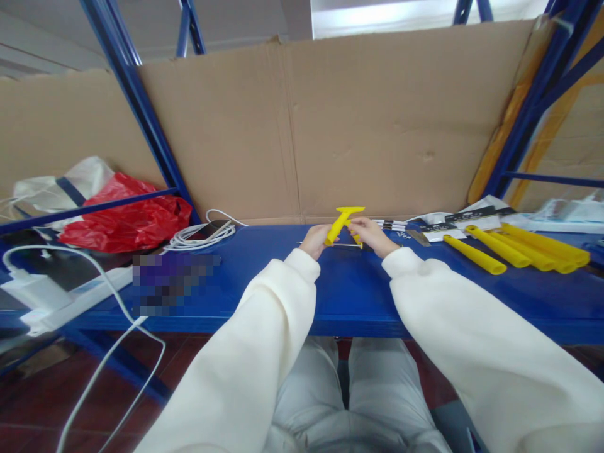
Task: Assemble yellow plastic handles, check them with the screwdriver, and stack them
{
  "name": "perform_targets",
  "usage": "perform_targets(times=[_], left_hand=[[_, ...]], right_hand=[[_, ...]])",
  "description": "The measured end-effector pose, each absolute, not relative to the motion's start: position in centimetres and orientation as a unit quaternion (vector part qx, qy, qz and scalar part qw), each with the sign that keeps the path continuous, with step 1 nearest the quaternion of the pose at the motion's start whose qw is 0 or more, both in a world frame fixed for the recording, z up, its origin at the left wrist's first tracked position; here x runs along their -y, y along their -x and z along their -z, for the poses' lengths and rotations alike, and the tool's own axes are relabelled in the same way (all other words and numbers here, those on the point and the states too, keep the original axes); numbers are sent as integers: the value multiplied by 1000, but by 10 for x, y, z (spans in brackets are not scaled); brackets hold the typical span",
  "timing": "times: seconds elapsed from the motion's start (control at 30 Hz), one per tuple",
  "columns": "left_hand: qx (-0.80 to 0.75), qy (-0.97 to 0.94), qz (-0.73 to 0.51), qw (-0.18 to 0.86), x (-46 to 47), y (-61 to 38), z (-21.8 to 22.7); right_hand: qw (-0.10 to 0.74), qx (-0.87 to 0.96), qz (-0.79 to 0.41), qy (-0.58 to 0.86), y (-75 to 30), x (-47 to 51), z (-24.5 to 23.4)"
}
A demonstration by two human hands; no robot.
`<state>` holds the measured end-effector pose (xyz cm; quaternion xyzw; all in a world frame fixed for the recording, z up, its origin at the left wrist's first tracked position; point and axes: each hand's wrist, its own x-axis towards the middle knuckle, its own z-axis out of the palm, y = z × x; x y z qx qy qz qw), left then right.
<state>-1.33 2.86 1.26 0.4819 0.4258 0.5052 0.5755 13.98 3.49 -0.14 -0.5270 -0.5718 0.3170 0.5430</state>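
Both my hands meet over the middle of the blue shelf (pixel 349 289). My left hand (pixel 315 240) is closed round the lower end of a yellow T-shaped plastic handle (pixel 343 221), which stands tilted with its flat head up. My right hand (pixel 370 234) is closed too, pinching the same handle from the right side and a small yellow piece (pixel 357 240) near it. A thin metal rod (pixel 330 245) lies on the shelf just under my hands. Both arms wear white sleeves.
Several yellow tubes (pixel 509 250) lie at the right, with black-and-white strips (pixel 453 221) behind them. A coiled white cable and a phone (pixel 207 231) sit left of centre, a red bag (pixel 125 214) further left. A white charger (pixel 33 290) and a cardboard wall (pixel 377 126) stand nearby.
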Motion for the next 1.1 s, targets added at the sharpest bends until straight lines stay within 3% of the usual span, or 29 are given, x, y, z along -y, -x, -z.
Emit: perform_targets(times=[0.23,0.4,0.53,0.77,1.1], left_hand=[[-375,-563,-445,587,-24,11,-10],[-365,-637,-417,536,-23,12,-6],[-376,-702,-408,446,-24,11,-1],[-461,-799,-360,140,-20,14,2],[-540,-776,-321,52,-16,19,-5]], right_hand=[[648,453,-340,509,-163,-37,-8],[659,469,-329,487,-171,-41,-7],[656,464,-305,511,-173,-44,-6],[619,496,-296,533,-166,-38,-7],[536,594,-353,485,-143,-23,-4]])
